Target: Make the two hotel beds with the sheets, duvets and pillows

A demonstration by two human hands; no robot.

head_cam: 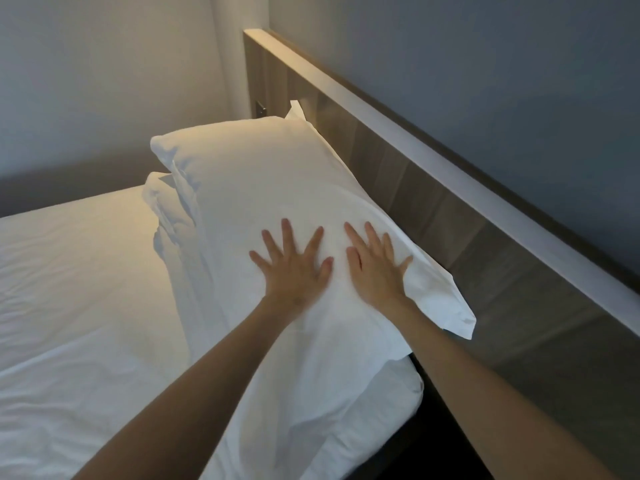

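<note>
Top pillow (263, 188) is lying on another pillow (332, 410) at head of bed, leaning vs wooden headboard (433, 188). L hand (294, 268) & R hand (375, 268) are pressing flat on it side by side, fingers spread straight, gripping nothing. White sheet (69, 289) is lying to the left.

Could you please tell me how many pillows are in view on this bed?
2. One plump white pillow lies under the left hand and right hand; a second white pillow is stacked beneath it. Others may be hidden.
</note>
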